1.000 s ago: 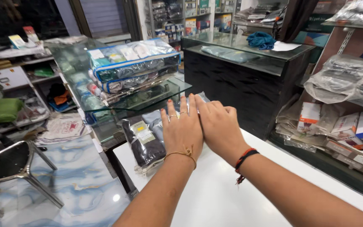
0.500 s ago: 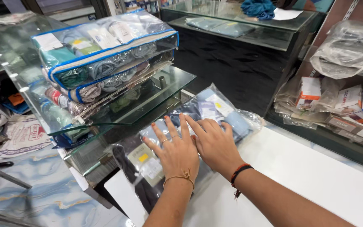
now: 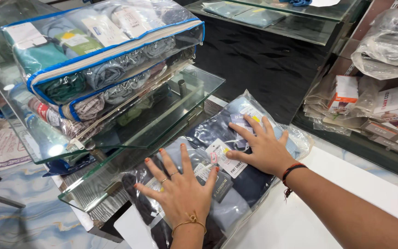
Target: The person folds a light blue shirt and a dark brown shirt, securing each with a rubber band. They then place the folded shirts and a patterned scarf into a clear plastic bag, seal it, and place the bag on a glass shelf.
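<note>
Packet long axis near-left to far-right | left hand, right hand fingers spread flat

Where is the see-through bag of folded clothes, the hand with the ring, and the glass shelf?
clear bag of folded clothes (image 3: 247, 182), head view, on the dark blue fold.
left hand (image 3: 183, 193), head view, on its back.
glass shelf (image 3: 194, 85), head view, on bare glass near its corner.

You're in a clothing shop: glass display shelves hold zipped clear bags of folded garments, a glass-topped black counter stands behind, and packaged stock in plastic wrap piles up on your right.
</note>
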